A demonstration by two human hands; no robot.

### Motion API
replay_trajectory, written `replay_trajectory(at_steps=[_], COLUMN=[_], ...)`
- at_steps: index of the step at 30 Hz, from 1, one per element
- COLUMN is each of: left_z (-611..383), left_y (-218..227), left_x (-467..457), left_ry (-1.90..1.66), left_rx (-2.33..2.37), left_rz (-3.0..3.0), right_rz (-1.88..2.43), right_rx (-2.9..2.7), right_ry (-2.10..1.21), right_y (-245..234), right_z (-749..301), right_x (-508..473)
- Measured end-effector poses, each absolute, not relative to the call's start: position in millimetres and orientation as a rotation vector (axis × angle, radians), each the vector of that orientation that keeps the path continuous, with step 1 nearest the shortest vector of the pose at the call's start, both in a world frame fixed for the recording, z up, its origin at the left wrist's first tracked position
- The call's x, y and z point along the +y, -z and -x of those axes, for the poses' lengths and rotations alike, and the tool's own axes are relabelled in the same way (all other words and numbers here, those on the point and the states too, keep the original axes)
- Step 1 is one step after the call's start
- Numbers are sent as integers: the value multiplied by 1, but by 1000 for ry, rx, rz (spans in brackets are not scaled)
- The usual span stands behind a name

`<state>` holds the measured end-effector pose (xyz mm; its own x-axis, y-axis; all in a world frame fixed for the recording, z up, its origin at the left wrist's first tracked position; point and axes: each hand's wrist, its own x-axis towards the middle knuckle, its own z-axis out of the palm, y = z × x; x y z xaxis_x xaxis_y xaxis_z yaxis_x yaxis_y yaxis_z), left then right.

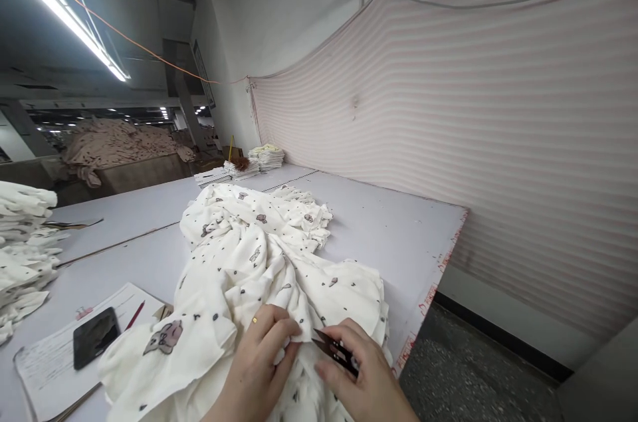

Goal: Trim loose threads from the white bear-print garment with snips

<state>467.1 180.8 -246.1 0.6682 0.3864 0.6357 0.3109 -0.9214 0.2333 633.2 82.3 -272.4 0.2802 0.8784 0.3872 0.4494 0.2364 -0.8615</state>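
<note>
At the bottom centre of the frame, the left hand [259, 369] bends its fingers and pinches a fold of the white printed cotton garment [249, 276], which lies on the pale grey table [389, 229]. Beside it, the right hand [366, 382] grips small dark thread snips [335, 349], their tip touching the pinched fold. The writing on the paper sheet [50, 355] at lower left is too small to read.

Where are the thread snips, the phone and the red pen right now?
thread snips [335, 349], head view, on the dark blades beside the right hand's fingers.
phone [96, 337], head view, middle of its dark screen.
red pen [135, 315], head view, mid-barrel.
</note>
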Motion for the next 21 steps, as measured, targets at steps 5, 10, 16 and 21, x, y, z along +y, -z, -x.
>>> replay_trajectory(at_steps=[5,10,16,21], left_z=[-465,-467,-467,-468], left_y=[242,236,238,222], left_x=[181,179,180,180], left_ry=[-1026,-1016,-1048,-778], left_rx=[576,549,537,684], left_rz=[-2737,-2722,-2725,-2455], right_rz=[1442,1485,1460,1457], right_rx=[-1431,-1450,-1323,-1289], right_ry=[-460,-322,-338,-242], right_y=[261,255,269,275], right_z=[-636,-631,-627,-626], right_x=[77,78,81,97])
